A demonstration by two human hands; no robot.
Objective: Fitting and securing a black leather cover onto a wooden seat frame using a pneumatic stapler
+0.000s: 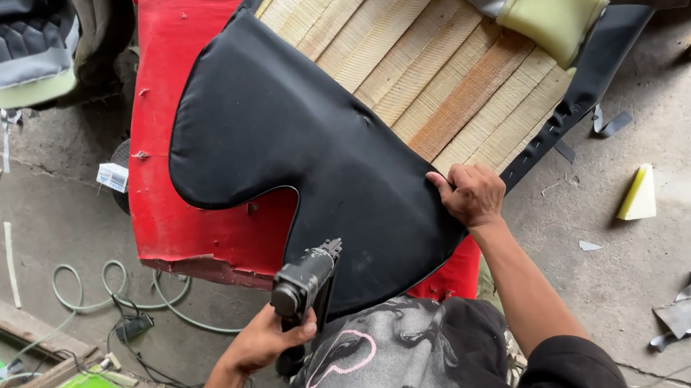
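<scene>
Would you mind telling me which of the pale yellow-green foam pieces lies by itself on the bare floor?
The small foam wedge right of the wooden panel; the others are sewn into upholstered seat covers.

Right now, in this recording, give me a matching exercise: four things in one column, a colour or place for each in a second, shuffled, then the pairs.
Things:
1. staple gun
2. foam wedge
3. black cover
4. hose

Place or colour:
A. pale green, coiled on the floor
B. gripped in the left hand
C. yellow, lying alone on the concrete
D. pressed down by the right hand

Pairs: 1-B, 2-C, 3-D, 4-A
</scene>
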